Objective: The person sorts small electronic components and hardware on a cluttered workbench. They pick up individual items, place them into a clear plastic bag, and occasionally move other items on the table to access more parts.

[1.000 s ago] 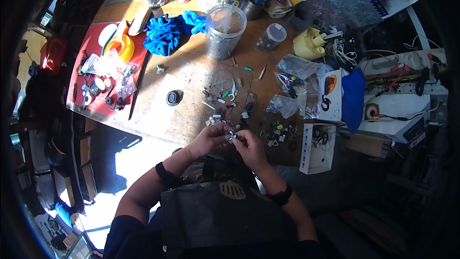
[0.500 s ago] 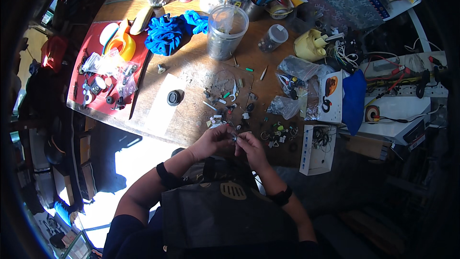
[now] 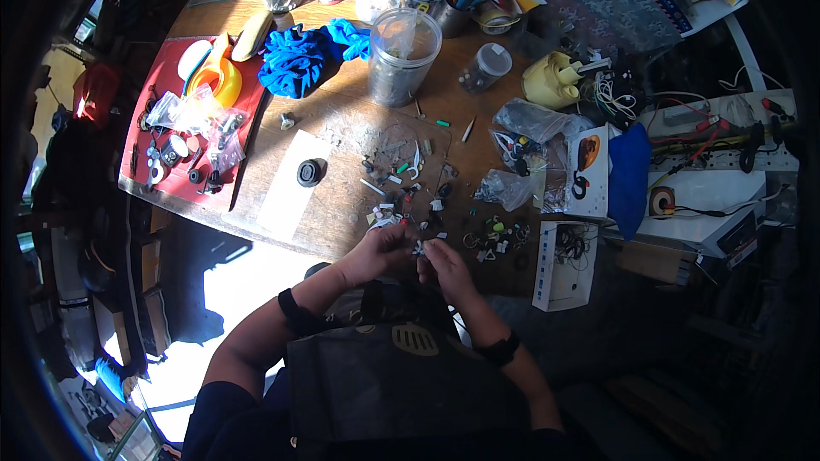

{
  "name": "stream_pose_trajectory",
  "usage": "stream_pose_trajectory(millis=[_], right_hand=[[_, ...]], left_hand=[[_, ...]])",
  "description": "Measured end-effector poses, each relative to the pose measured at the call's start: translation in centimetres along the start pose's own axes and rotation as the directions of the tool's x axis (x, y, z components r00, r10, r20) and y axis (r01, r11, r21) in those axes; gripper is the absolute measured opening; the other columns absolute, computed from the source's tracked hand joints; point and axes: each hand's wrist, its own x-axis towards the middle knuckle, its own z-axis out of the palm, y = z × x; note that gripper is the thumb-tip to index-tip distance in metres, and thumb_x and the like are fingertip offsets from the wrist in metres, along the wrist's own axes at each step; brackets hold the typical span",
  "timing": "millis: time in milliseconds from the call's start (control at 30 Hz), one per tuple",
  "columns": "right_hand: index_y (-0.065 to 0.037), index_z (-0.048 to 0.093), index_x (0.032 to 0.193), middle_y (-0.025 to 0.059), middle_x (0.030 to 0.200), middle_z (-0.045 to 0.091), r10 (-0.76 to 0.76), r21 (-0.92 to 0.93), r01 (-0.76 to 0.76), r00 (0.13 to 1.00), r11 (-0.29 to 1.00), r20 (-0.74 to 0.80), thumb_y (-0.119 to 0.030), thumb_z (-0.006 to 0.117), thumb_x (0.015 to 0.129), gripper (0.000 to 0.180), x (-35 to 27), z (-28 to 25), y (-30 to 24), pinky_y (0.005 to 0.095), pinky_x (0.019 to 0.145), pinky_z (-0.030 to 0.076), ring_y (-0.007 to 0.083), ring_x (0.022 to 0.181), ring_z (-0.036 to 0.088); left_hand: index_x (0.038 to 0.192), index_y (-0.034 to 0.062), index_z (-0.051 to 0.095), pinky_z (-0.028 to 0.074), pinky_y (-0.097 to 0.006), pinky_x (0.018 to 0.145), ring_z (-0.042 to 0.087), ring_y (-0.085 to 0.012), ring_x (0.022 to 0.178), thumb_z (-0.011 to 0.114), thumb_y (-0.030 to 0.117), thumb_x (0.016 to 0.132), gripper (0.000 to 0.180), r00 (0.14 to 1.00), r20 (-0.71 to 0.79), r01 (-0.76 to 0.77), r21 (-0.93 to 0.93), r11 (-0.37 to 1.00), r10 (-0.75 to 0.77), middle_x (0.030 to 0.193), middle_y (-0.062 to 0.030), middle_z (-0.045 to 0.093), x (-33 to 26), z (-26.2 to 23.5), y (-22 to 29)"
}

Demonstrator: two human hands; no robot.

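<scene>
My left hand (image 3: 381,251) and my right hand (image 3: 446,266) meet at the near edge of the wooden table (image 3: 342,196), fingertips almost touching. Between them shows a small pale, shiny piece (image 3: 418,248), pinched by the right fingers; its kind is too small to tell. The left fingers are bent together beside it, and whatever they hold is hidden. A bit of red (image 3: 404,221) shows at the left fingertips. Just beyond the hands lie scattered small parts, among them a green cylinder (image 3: 402,168) and a white curved piece (image 3: 417,160).
A black oval part (image 3: 309,172) rests on a white strip (image 3: 286,196). Farther back stand a clear plastic tub (image 3: 401,60) and a lidded jar (image 3: 487,67). Blue cloth (image 3: 292,61) lies left of the tub. An open white box (image 3: 565,266) with dark cords sits at right.
The fingers of both hands have shifted slightly apart, so the small pale piece shows more. A bit of red now shows at the left fingertips.
</scene>
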Motion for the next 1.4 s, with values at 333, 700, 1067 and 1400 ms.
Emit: stream_pose_trajectory(millis=[333, 700, 1067, 1400], right_hand=[[-0.002, 0.049, 0.096, 0.0039, 0.079, 0.057, -0.378, -0.353, 0.35, 0.926, 0.868, -0.012, -0.004, 0.057, 0.084, 0.014, 0.7, 0.2, 0.7, 0.0241, 0.066, 0.047, 0.0112, 0.067, 0.056], [-0.001, 0.051, 0.092, 0.0037, 0.081, 0.058, -0.189, -0.373, 0.175, 0.982, 0.911, 0.001, -0.008, 0.06, 0.083, 0.014, 0.8, 0.2, 0.7, 0.0245, 0.066, 0.048, 0.0097, 0.073, 0.057], [-0.002, 0.053, 0.095, 0.0059, 0.08, 0.06, -0.177, -0.145, 0.168, 0.983, 0.975, -0.048, -0.014, 0.054, 0.089, 0.014, 0.3, -1.9, 0.0, 0.0245, 0.062, 0.049, 0.0128, 0.069, 0.06], [-0.002, 0.051, 0.1, 0.0075, 0.091, 0.061, -0.494, -0.203, 0.452, 0.765, 0.869, -0.414, -0.005, 0.055, 0.086, 0.015, -0.1, -12.9, -7.6, 0.0223, 0.06, 0.045, 0.0117, 0.072, 0.059]], left_hand=[[0.111, 0.0021, 0.054, 0.044, -0.027, 0.085, 0.055, -0.0112, 0.098, 0.05, -0.003, 0.086, 0.025, 0.999, -0.001, -0.032, 0.09, 0.995, 0.032, 0.101, -0.0037, 0.059, -0.1, 0.0, 0.4], [0.11, 0.0032, 0.053, 0.043, -0.026, 0.085, 0.054, -0.0108, 0.097, 0.051, -0.002, 0.085, 0.025, 0.999, -0.01, 0.038, -0.024, 0.999, -0.038, 0.102, -0.0038, 0.058, -0.2, -0.5, -0.7], [0.113, 0.0019, 0.05, 0.048, -0.028, 0.077, 0.057, -0.0134, 0.091, 0.052, 0.003, 0.087, 0.026, 0.988, 0.022, 0.155, -0.013, 0.988, -0.155, 0.1, -0.0054, 0.059, 0.7, -0.2, 0.5], [0.09, 0.0017, 0.06, 0.049, -0.03, 0.064, 0.063, -0.0171, 0.071, 0.057, 0.02, 0.086, 0.02, 0.998, 0.03, 0.023, 0.648, 0.761, -0.055, 0.074, -0.01, 0.063, 9.4, 1.8, 3.2]])
